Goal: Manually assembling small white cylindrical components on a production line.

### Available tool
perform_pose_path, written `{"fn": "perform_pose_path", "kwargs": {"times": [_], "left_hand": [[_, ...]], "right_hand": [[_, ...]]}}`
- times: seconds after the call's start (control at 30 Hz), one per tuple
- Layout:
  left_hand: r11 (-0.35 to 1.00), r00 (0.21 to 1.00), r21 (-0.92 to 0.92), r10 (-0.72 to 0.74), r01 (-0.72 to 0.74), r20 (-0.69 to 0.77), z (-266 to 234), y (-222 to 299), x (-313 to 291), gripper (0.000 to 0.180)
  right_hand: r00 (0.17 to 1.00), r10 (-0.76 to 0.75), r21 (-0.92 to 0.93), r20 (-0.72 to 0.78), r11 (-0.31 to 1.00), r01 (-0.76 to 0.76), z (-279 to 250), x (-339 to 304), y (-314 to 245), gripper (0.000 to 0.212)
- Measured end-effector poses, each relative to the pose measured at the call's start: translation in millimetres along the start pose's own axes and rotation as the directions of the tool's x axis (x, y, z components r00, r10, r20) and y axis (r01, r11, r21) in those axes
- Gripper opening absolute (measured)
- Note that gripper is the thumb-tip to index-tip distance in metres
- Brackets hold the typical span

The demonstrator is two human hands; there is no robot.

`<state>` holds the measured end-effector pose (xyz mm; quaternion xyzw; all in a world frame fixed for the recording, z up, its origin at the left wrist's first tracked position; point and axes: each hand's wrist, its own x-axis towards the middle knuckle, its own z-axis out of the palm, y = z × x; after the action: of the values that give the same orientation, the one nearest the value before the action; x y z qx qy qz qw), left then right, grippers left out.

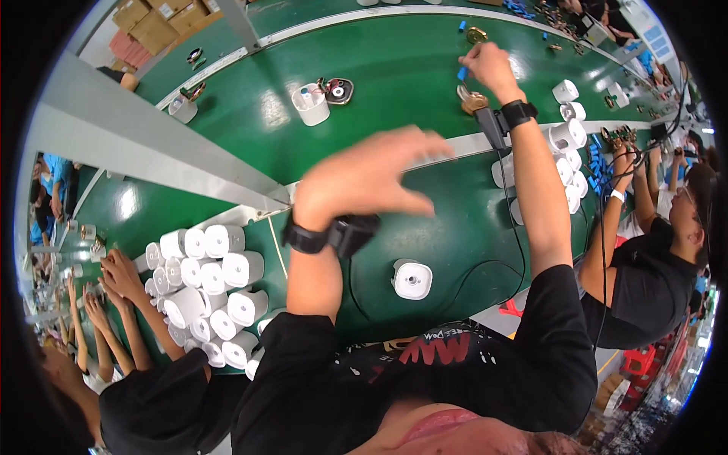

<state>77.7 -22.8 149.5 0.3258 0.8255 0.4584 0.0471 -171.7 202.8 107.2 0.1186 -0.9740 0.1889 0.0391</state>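
Note:
My right hand (491,67) reaches far over the green belt, its fingers pinched on a small blue cylinder (462,73). Just below the cylinder lies a round gold-coloured part (473,100); whether the two are joined I cannot tell. My left hand (364,176) hovers over the near edge of the belt, slightly blurred, its fingers stretched out and holding nothing. On the green bench close to my chest stands a single white plastic housing (412,279), open side up, with a small round fitting inside. Both wrists carry black straps with small devices.
White housings (205,280) are heaped at the left, more (567,136) at the right beside loose blue cylinders (599,167). On the belt sits a white housing (312,106) with a wired part. A metal post (167,121) rises left. Cables trail near my right arm; co-workers sit both sides.

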Motion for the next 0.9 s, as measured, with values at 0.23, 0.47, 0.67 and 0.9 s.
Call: {"fn": "perform_pose_path", "kwargs": {"times": [0.23, 0.47, 0.67, 0.9], "left_hand": [[0.906, 0.934, 0.326, -0.33, 0.271, 0.141, 53.2, 59.4, -19.9, 0.074], [0.807, 0.826, 0.427, -0.525, 0.408, 0.205, 94.6, 57.7, -44.1, 0.075], [0.759, 0.758, 0.473, -0.603, 0.448, 0.25, 108.9, 44.5, -48.0, 0.068], [0.935, 0.942, 0.113, -0.332, 0.336, -0.054, 50.9, -16.1, -36.8, 0.062]], "right_hand": [[0.991, 0.136, 0.947, -0.005, 0.317, -0.039, -2.1, -45.6, -28.9, 0.016], [0.867, -0.315, 0.51, 0.387, -0.71, -0.485, 76.8, -85.0, -55.7, 0.013], [0.828, -0.384, 0.602, 0.408, -0.569, -0.561, 89.7, -101.3, -66.7, 0.011], [0.863, -0.36, 0.687, 0.356, -0.525, -0.502, 81.6, -106.2, -50.7, 0.016]]}}
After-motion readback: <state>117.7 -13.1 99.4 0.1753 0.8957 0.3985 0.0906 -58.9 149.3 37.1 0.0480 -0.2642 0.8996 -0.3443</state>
